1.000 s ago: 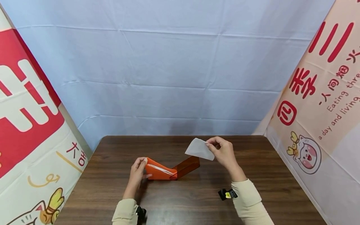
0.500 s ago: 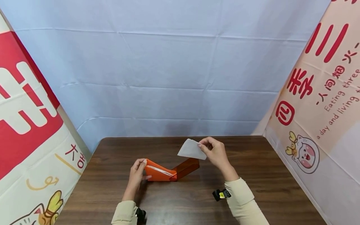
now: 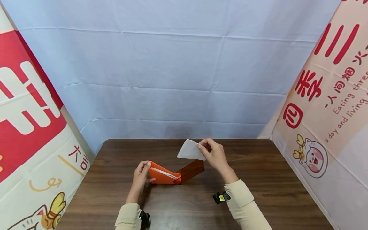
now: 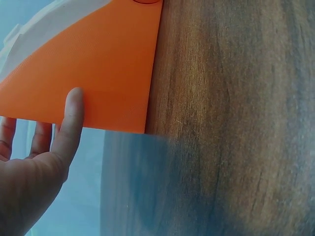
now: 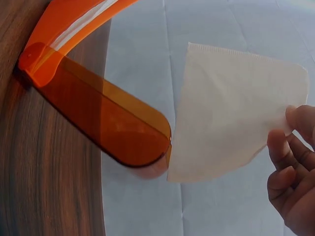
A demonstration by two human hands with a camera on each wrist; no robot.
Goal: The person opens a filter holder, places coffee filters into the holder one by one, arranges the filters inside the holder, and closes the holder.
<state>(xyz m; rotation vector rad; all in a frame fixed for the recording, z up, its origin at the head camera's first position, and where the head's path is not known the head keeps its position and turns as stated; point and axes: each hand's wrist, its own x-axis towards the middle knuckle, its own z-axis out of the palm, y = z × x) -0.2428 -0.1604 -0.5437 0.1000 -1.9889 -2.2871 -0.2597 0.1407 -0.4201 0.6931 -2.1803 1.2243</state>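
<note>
An orange filter-paper holder [image 3: 161, 176] stands on the table, its see-through amber lid [image 3: 193, 170] swung out to the right. White filter papers [image 5: 83, 23] show along its curved opening. My left hand [image 3: 140, 175] grips the holder's left end, the thumb [image 4: 74, 105] flat on its near face and the other fingers behind. In my right hand [image 3: 214, 156], one white coffee filter paper [image 5: 236, 113] is pinched at its edge between thumb and fingertips. The paper hangs in the air above the lid, its crimped seam along the top in the right wrist view.
The brown wooden table [image 3: 258, 191] reaches back to a pale blue cloth [image 3: 172, 95]. Printed cloths hang at the left [image 3: 43, 127] and the right [image 3: 316, 111]. A black wrist camera [image 3: 221, 198] sits on the right forearm, another [image 3: 144, 218] on the left.
My right hand has moved left with the filter paper, bringing it over the open lid. The left hand and the holder have stayed in place.
</note>
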